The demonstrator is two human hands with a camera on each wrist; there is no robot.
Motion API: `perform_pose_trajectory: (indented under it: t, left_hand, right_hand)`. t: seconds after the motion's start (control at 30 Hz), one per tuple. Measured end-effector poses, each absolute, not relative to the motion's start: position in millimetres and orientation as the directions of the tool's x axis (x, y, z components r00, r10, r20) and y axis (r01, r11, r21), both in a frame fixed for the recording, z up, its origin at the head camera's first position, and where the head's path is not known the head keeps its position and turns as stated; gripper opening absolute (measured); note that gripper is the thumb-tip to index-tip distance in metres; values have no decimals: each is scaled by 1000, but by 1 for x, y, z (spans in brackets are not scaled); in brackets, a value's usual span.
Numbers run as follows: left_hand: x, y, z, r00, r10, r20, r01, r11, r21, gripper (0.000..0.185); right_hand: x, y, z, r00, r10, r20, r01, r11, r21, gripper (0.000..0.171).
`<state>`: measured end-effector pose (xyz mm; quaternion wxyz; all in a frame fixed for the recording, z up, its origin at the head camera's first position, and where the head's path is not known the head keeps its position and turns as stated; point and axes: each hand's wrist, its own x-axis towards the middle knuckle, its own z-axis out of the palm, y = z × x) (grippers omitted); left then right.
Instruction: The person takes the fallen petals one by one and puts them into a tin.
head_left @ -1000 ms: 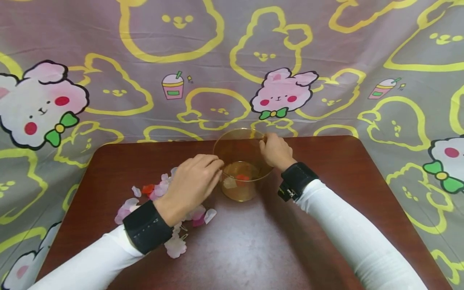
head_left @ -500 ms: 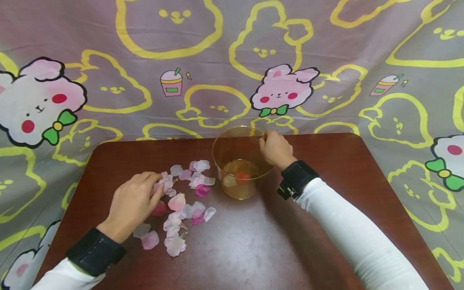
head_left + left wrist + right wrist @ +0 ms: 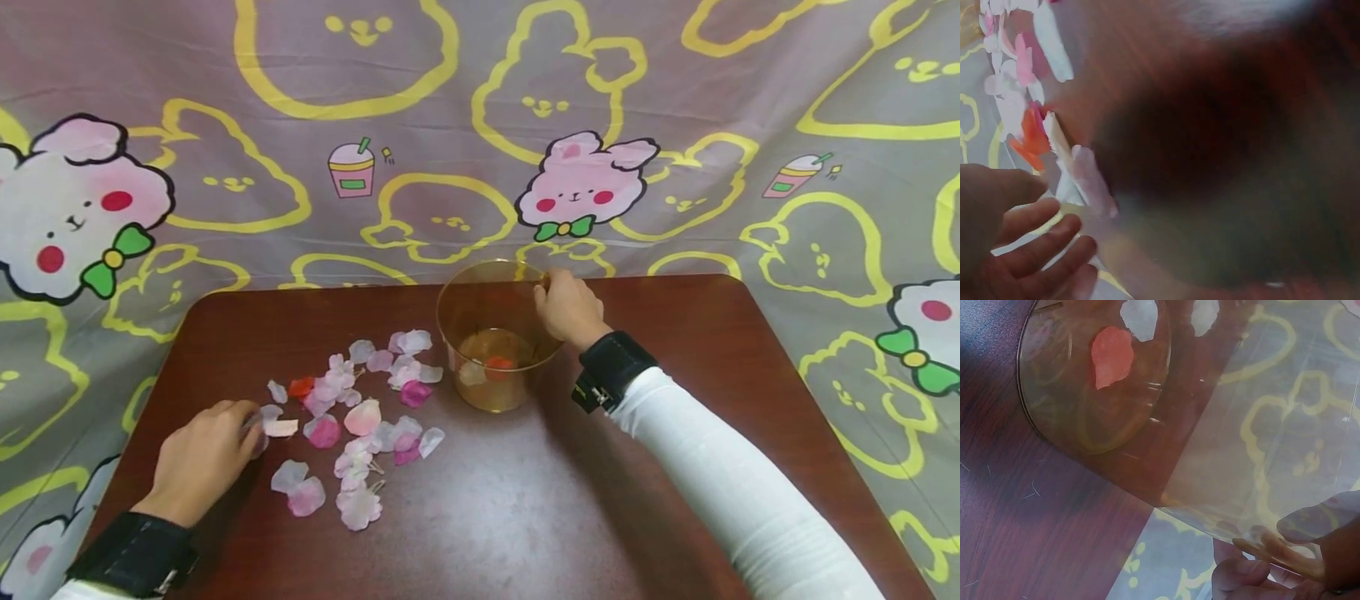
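Observation:
A transparent amber bucket [image 3: 491, 398] stands near the back of the table. My right hand [image 3: 573, 310] grips its rim on the right side, thumb and fingers on either side of the wall in the right wrist view. Inside lie an orange-red petal [image 3: 1112, 357] and a white petal [image 3: 1140, 317]. My left hand [image 3: 201, 460] is low at the table's left, fingers loosely bent beside a pale lilac petal [image 3: 1093, 181] and a small cream strip [image 3: 282, 428]. In the left wrist view its fingers [image 3: 1054, 240] pinch nothing.
Loose artificial petals, pink, white and magenta, spread between my left hand and the bucket, among them a peach petal [image 3: 363, 417] and a red-orange petal [image 3: 302, 387]. A patterned cloth [image 3: 420, 100] hangs behind the brown table [image 3: 510, 517].
My left hand has drawn back from the bucket's left rim, passing over the petals to the far left side of the pile. The right hand and bucket stay in place.

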<state>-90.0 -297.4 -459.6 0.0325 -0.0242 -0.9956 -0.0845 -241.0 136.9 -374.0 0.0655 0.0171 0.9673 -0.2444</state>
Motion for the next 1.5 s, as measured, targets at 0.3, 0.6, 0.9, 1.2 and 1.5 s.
perform_pose_trajectory:
  t: [0.3,0.6,0.9,1.2,1.5]
  left_hand:
    - [-79,-306,-471,-999,21,24,25,985,170,33]
    - [-79,-312,-473,-994,38,98,58,975,213,18]
    - [-79,-313,-464,-983,55,177,101,958,267,16]
    - [-81,-304,-444,-989,62,137,92,970,223,15]
    - [-88,-276,-418,-976,118,185,147,977,155,17]
  right_hand:
    - [-240,136,-375,-989,4,-148,71,888,-455,28]
    - [-240,136,-373,-989,-3,-148,66,886,-458,28]
    - [-241,136,-373,-987,-3,-162,74,883,-464,29]
    - [-240,137,-372,-987,-5,-160,72,877,-475,29]
    - [-242,136,-372,-987,0,-162,77,878,-472,28]
